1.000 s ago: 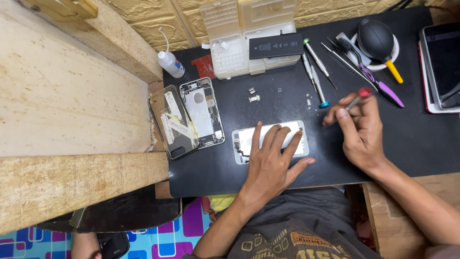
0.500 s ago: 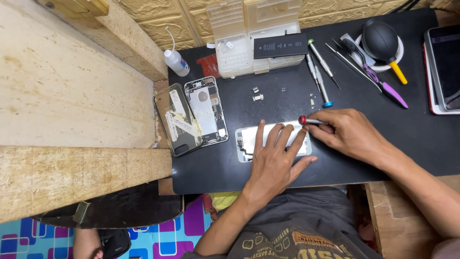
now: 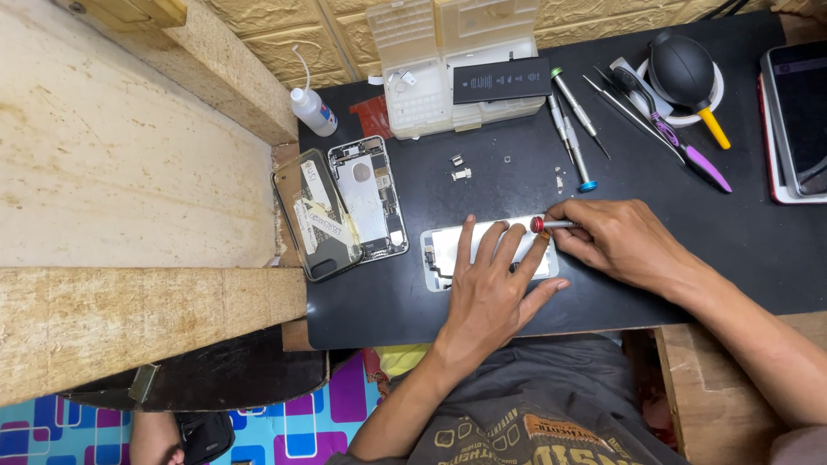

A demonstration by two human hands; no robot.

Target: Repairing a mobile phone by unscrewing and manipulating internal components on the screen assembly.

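Observation:
A white phone screen panel (image 3: 446, 250) lies face down on the black mat (image 3: 655, 301). My left hand (image 3: 493, 288) presses flat on it, fingers spread. My right hand (image 3: 616, 241) grips a red-capped screwdriver (image 3: 551, 225), its tip at the panel's upper right edge beside my left fingertips. An opened phone body (image 3: 369, 198) and a dark back cover (image 3: 312, 215) lie side by side left of the panel.
A clear parts box (image 3: 422, 95) with a black battery (image 3: 501, 79) on it stands at the back. Spare screwdrivers (image 3: 570, 129), tweezers (image 3: 668, 133), a black blower (image 3: 685, 69), a small bottle (image 3: 312, 110) and another phone (image 3: 797, 120) ring the mat. Wooden planks (image 3: 129, 172) lie left.
My right hand carried the red-capped screwdriver from the right of the mat leftward to the panel's upper right edge. My left hand stayed pressed on the panel.

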